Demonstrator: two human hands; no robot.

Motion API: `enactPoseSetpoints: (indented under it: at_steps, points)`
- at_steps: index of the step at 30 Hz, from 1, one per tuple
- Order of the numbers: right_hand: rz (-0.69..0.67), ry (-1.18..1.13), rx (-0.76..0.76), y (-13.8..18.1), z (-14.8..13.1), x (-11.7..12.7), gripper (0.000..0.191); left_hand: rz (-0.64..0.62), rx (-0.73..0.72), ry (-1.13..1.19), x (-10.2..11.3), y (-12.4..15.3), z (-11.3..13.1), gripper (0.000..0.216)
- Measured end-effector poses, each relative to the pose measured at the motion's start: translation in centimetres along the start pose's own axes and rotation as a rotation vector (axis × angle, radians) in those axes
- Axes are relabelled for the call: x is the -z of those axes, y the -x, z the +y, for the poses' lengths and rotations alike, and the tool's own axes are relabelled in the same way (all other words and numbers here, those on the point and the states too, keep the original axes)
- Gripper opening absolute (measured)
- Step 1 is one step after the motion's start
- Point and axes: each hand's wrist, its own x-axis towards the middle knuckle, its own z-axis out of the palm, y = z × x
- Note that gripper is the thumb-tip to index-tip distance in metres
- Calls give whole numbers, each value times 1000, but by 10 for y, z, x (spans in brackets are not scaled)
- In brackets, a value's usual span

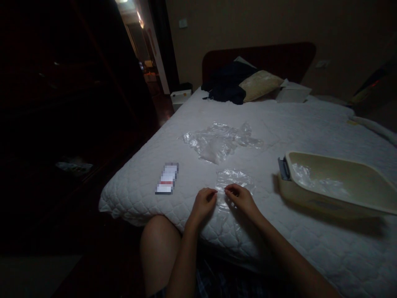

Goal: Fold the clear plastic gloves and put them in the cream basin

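Observation:
Near the front edge of the bed, a clear plastic bag [233, 176] is spread partly under and between my hands. My left hand [206, 201] pinches its left side, thumb and forefinger pressed together. Opposite it, my right hand [242, 199] also pinches the plastic, a short gap from the left fingertips. Shiny creases run through the bag and down towards my lap. Just beyond lies a crumpled heap of more clear plastic [217, 142], touched by neither hand.
A phone [167, 178], its screen blurred out, lies left on the white quilted bedspread [133, 186]. To the right stands a cream plastic bin [322, 205] with clear plastic inside. Pillows and dark cloth [229, 82] are piled by the headboard [263, 54].

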Motion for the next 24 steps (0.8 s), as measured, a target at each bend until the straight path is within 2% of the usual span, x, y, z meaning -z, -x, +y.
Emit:
enactPoseSetpoints:
  at_steps: [5, 8, 13, 17, 20, 24]
  points:
    - [34, 120, 43, -1, 6, -1, 20, 15, 0, 14, -1, 2, 3, 20]
    - [68, 271, 103, 2, 10, -3, 22, 23, -18, -4, -1, 3, 5, 18]
    - [74, 610, 268, 8, 15, -5, 18, -28, -78, -169, -1, 3, 5, 12]
    - [27, 768, 287, 8, 15, -6, 15, -38, -115, -300, -3, 3, 4, 13]
    - [21, 710, 284, 7, 13, -5, 16, -26, -121, -317, -4, 3, 6, 16]
    - [76, 437, 231, 4, 13, 8, 18, 0, -94, -223, 0, 3, 10, 19]
